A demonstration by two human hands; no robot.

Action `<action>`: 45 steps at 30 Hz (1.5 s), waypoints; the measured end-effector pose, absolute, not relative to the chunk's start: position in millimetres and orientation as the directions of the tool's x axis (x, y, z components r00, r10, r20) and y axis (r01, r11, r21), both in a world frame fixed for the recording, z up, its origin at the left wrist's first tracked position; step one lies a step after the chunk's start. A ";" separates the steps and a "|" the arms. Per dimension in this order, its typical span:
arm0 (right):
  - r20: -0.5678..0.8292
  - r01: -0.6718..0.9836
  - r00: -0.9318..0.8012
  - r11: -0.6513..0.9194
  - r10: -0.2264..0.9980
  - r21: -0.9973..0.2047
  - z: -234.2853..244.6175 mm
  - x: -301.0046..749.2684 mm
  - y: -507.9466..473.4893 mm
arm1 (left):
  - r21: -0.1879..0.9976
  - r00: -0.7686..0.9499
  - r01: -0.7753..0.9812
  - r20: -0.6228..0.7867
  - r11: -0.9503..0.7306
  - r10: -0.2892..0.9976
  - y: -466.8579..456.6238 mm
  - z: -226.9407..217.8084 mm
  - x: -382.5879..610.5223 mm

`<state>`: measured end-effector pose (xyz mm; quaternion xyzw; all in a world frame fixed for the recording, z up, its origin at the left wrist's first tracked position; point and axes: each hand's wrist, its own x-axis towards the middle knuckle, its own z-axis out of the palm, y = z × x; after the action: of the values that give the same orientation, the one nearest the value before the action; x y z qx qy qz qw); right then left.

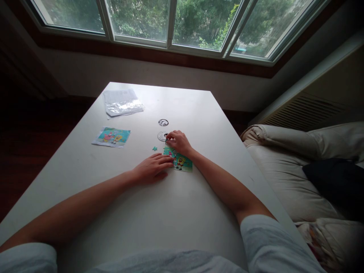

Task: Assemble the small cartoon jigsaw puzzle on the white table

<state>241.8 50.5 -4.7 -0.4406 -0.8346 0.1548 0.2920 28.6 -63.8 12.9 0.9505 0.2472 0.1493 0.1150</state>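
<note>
A small jigsaw puzzle [183, 163] with cartoon figures on a teal ground lies on the white table, mostly assembled. My left hand [152, 167] rests flat, palm down, its stretched fingertips on the puzzle's left side. Over the upper edge of the puzzle is my right hand [179, 142], thumb and fingers bent together in a pinch; what is between the fingertips is too small to make out. One loose teal puzzle piece [155, 148] lies left of the puzzle. Just beyond the right fingertips sits a clear round disc [161, 136], partly covered by them.
A dark-rimmed round item [163, 122] lies farther back. To the left is a printed cartoon picture sheet [112, 137], with papers in a clear plastic sleeve [122, 102] behind it. The table [159, 223] stands between a window wall and a pale sofa [278, 170] on the right.
</note>
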 end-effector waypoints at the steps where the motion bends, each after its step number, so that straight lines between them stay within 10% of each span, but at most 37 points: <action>1: 0.349 0.607 -0.437 0.558 0.829 -0.566 -4.5 242.4 51.2 | 0.291 0.833 0.437 0.225 -0.851 0.505 -64.2 12.7 28.5; 13: 0.142 0.318 -0.585 0.387 0.798 -0.865 8.0 242.6 57.1 | 0.295 0.832 0.432 0.234 -0.853 0.502 -63.2 14.2 25.4; 45: 0.197 0.582 -0.622 0.616 0.758 -0.531 10.8 228.3 49.5 | 0.275 0.829 0.440 0.240 -0.855 0.504 -66.2 15.4 29.9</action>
<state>228.3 49.5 10.8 -0.3828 -0.8750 0.2134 0.2057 29.9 -66.2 15.4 0.9507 0.2485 0.1537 0.1044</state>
